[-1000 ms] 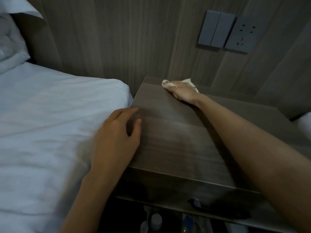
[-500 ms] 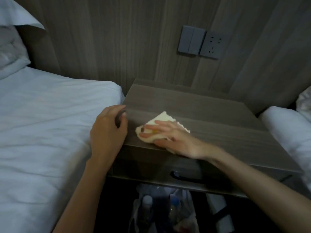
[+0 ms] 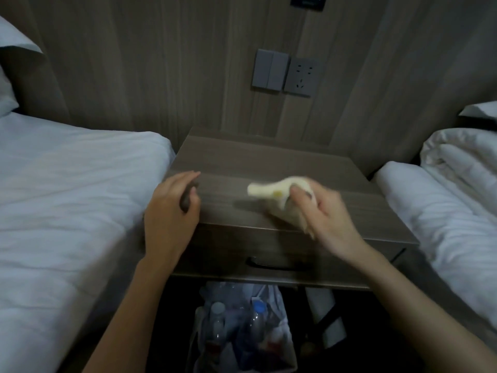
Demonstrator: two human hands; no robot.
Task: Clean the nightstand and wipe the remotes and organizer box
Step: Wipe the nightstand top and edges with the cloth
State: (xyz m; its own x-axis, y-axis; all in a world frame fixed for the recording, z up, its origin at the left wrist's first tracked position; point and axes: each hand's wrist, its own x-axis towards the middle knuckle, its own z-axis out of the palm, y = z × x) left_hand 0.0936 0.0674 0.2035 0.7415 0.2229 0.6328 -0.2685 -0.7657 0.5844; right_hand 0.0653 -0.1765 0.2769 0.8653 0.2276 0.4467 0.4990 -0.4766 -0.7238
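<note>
Since half a second ago the cloth (image 3: 269,190) has left the front-left part of the table (image 3: 255,160) and sits further right, above the middle of its front half. My right hand (image 3: 332,215), flat on it before, now has its fingers (image 3: 298,196) curled round it, gripping it in a bunch. Both are smeared by motion. One pale end pokes out toward the table's left side and the rest is buried in the palm. A shadow lies on the wood under it, yet I cannot tell whether the cloth touches the top.

My left hand (image 3: 169,211) stays on the table's front-left corner, fingers loosely bent and holding nothing.

A dark drawer handle (image 3: 277,265) shows on the table's front. Beneath it, a plastic bag (image 3: 239,332) holds capped bottles, too dim to read. White beds flank the table, one on its left (image 3: 67,197) and one on its right (image 3: 443,211). On the wall behind it are a switch (image 3: 270,70) and socket (image 3: 302,76).
</note>
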